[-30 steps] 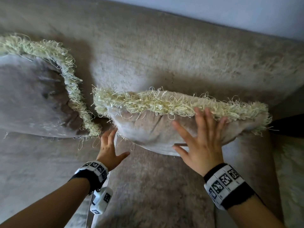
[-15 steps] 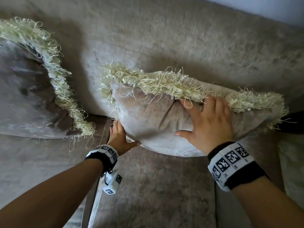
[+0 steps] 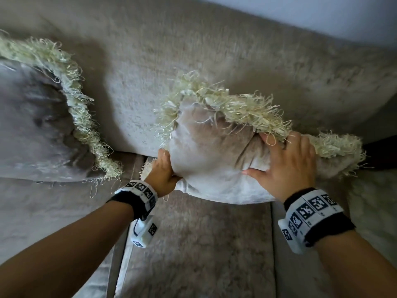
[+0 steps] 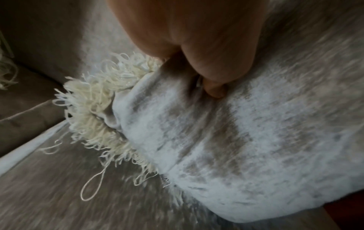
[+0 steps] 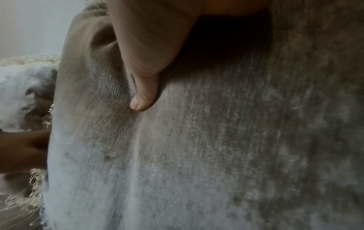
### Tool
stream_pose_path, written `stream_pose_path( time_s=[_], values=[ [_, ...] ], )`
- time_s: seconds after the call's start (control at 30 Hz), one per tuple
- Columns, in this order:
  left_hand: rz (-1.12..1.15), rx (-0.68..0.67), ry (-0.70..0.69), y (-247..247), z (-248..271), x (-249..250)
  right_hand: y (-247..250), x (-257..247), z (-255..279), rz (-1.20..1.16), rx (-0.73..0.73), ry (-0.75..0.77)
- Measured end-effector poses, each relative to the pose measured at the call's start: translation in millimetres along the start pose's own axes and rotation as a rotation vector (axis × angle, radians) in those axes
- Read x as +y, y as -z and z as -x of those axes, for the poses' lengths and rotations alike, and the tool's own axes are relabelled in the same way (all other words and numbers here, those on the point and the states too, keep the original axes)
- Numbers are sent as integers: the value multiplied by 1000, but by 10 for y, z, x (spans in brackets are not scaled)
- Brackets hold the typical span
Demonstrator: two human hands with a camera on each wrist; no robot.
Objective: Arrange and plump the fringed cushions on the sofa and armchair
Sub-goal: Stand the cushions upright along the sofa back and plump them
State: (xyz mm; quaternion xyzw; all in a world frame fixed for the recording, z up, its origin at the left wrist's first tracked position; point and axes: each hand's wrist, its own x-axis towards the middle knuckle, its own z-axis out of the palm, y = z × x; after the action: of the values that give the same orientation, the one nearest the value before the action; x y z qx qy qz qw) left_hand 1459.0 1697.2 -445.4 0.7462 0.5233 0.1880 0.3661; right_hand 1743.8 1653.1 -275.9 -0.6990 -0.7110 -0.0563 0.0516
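A beige fringed cushion (image 3: 210, 155) leans against the sofa backrest (image 3: 214, 61), bunched and creased in the middle. My left hand (image 3: 164, 168) grips its lower left corner, thumb on the front and fingers hidden behind. In the left wrist view the thumb (image 4: 214, 90) digs into the cushion (image 4: 236, 140). My right hand (image 3: 285, 162) holds the upper right edge, fingers curled over the cream fringe (image 3: 247, 110) and thumb spread on the front. The right wrist view shows that thumb (image 5: 143, 96) pressed into the cushion (image 5: 197, 155). A second fringed cushion (image 3: 32, 125) leans at the far left.
The sofa seat (image 3: 193, 244) runs below the cushions, with a seam between seat pads to the left of my left wrist. A dark gap (image 3: 382, 153) and pale fluffy fabric (image 3: 373, 201) lie at the right end. A pale wall (image 3: 322, 14) is behind.
My right hand went from flat on the cushion's front to curled over its top fringe. My left hand rose to grip the lower left corner, and the cushion bunched up.
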Motion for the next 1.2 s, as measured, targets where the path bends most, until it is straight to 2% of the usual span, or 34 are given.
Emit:
stream_pose_path(
  time_s=[0.1, 0.2, 0.33, 0.4, 0.5, 0.53, 0.6, 0.87, 1.03, 1.2],
  values=[
    [13, 48, -107, 327, 17, 367, 221, 214, 101, -73, 49, -62],
    [-104, 39, -214, 800, -28, 668, 389, 383, 204, -205, 74, -181],
    [-224, 47, -291, 1136, -108, 871, 321, 508, 229, -426, 32, -300],
    [-288, 13, -232, 1059, -201, 798, 99, 562, 188, -485, -36, -339],
    [-404, -71, -77, 781, -276, 531, -291, 632, 151, -463, -233, -364],
    [-423, -73, -21, 701, -298, 461, -409, 655, 149, -445, -284, -364],
    [-402, -29, 68, 624, -342, 425, -568, 683, 155, -408, -290, -348],
    [-418, -19, -18, 807, -249, 392, -580, 854, 260, -392, -205, -316],
    [-335, -121, 29, 705, -412, 502, -675, 969, 163, -414, -325, -259],
    [-350, -158, 67, 587, -548, 501, -838, 881, 102, -446, -283, -291]
  ],
)
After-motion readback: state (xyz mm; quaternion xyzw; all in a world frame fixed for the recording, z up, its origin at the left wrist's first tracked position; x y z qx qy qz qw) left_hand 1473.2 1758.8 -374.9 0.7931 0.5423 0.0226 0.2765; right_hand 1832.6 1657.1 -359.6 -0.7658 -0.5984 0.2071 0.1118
